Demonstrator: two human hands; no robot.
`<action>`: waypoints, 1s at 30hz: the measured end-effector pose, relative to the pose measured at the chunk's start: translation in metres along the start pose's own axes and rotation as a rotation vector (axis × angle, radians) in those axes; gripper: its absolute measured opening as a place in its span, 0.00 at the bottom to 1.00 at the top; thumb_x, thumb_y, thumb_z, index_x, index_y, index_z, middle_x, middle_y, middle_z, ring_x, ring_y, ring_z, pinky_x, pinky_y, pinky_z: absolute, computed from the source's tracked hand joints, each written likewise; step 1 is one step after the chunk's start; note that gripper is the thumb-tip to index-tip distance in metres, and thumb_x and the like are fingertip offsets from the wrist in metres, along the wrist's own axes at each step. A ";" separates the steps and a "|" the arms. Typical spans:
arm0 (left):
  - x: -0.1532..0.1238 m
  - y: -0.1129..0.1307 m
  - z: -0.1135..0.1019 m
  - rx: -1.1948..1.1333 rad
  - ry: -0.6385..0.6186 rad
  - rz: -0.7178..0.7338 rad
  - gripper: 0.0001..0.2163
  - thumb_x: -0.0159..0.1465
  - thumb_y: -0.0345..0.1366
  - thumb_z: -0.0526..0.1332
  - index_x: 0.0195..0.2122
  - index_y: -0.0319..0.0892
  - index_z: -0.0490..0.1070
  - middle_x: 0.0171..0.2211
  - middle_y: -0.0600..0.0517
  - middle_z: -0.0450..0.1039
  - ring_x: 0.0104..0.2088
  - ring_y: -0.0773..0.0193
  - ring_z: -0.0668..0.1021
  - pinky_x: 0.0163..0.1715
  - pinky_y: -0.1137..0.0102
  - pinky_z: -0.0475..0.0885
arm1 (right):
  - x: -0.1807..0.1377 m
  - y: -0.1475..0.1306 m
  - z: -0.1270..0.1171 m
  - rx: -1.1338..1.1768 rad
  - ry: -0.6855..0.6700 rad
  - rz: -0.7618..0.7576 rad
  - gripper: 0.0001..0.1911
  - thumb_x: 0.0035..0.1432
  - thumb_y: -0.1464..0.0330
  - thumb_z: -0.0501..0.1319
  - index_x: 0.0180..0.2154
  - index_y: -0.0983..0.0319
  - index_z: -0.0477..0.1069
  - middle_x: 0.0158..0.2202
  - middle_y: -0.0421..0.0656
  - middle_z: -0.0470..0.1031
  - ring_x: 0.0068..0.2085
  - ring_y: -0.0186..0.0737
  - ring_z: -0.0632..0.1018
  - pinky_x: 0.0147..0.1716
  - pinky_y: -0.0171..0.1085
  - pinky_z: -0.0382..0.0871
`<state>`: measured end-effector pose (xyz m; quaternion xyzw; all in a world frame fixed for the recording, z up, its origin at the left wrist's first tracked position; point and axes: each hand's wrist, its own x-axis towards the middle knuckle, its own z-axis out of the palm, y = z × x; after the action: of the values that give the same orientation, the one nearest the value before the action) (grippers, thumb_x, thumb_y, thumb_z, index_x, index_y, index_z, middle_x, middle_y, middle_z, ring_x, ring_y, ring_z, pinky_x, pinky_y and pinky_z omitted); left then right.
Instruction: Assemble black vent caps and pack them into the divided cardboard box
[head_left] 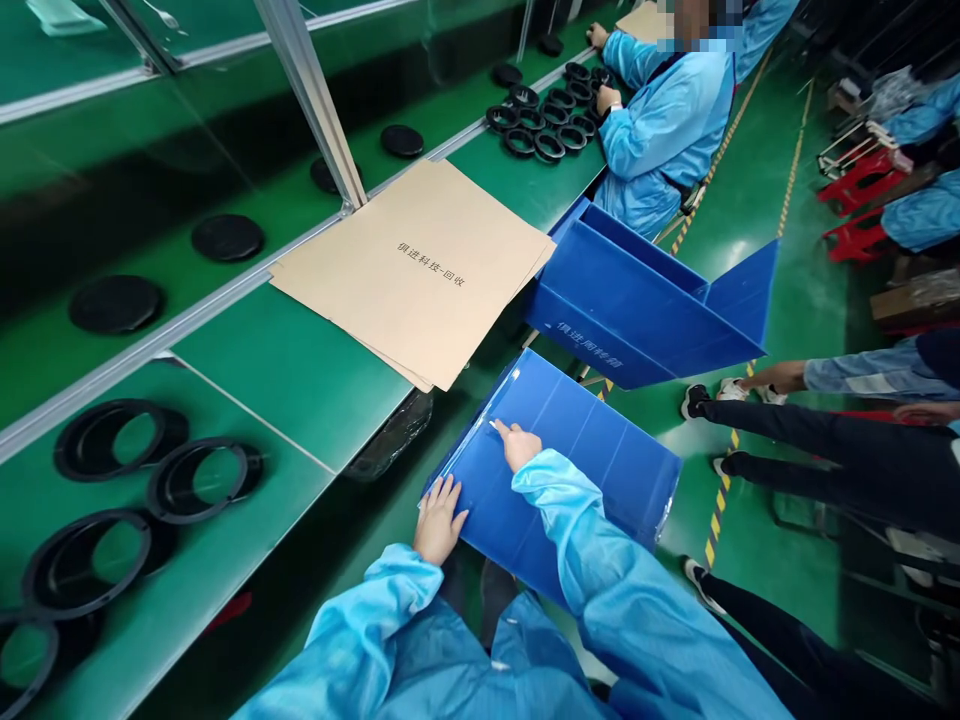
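In front of me a blue corrugated plastic box [600, 440] shows a flat, creased face, with shiny clear strips along its left edge and right corner. My left hand [439, 520] rests on its near-left corner, fingers spread and pointing away from me. On the face near the left edge lies my right hand [519, 445], index finger stretched out and the other fingers loosely bent; I see nothing in it. Beyond stands a second blue box [622, 310] with white lettering and a raised flap. Brown cardboard sheets [412, 270] with black print overhang the green bench [292, 370].
Several black rings [206, 480] stand on the bench at the left. Black discs [227, 238] lie on the green strip behind the metal rail. A co-worker in a blue smock [667, 130] sits by more rings [551, 115]. People's legs [810, 430] are at the right.
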<state>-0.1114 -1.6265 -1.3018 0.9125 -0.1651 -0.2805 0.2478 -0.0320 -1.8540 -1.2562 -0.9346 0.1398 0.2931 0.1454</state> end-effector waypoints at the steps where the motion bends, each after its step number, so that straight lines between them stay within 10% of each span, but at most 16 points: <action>1: -0.001 -0.001 0.002 0.017 -0.014 -0.002 0.23 0.67 0.35 0.55 0.63 0.40 0.66 0.67 0.38 0.58 0.69 0.45 0.58 0.65 0.45 0.57 | 0.000 0.000 0.001 -0.041 -0.011 -0.011 0.28 0.69 0.73 0.44 0.66 0.49 0.60 0.51 0.49 0.74 0.44 0.42 0.80 0.44 0.39 0.72; 15: -0.001 0.011 -0.011 0.259 -0.138 -0.027 0.23 0.70 0.34 0.50 0.66 0.43 0.62 0.70 0.42 0.53 0.70 0.47 0.55 0.66 0.42 0.51 | -0.025 0.050 0.005 -0.235 -0.109 -0.077 0.28 0.70 0.74 0.41 0.67 0.53 0.55 0.52 0.53 0.73 0.46 0.43 0.80 0.41 0.40 0.73; 30: 0.012 0.006 -0.014 0.417 -0.161 0.002 0.23 0.73 0.41 0.43 0.66 0.43 0.61 0.70 0.42 0.54 0.70 0.50 0.55 0.64 0.39 0.49 | -0.176 0.300 0.024 -0.268 -0.284 0.205 0.24 0.70 0.72 0.44 0.62 0.55 0.64 0.51 0.54 0.74 0.49 0.47 0.78 0.43 0.43 0.70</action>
<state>-0.0948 -1.6315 -1.2932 0.9185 -0.2394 -0.3120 0.0403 -0.2875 -2.0904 -1.2288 -0.8758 0.1720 0.4509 0.0074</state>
